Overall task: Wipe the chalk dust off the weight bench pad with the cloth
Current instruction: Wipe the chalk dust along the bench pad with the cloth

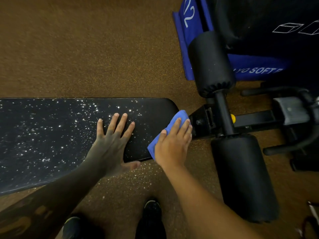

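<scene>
Cloth [180,115], blue and folded, pinned on the rounded right end of the bench pad [51,135]. Pressed flat by the right hand [172,145], fingers [184,128] straight and close together on top. Left hand [110,147] planted palm-down just beside, fingers [120,125] spread wide on bare pad. Pad lengthwise left to right, narrow end aimed at the foam rollers [210,62]; cloth slanted, near-left to far-right. White chalk dust [76,121] speckled across the left stretch.

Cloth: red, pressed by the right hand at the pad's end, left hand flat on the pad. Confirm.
Wrong colour: the head view shows the cloth blue. The right hand presses it at the pad's end; the left hand lies flat on the pad.
</scene>
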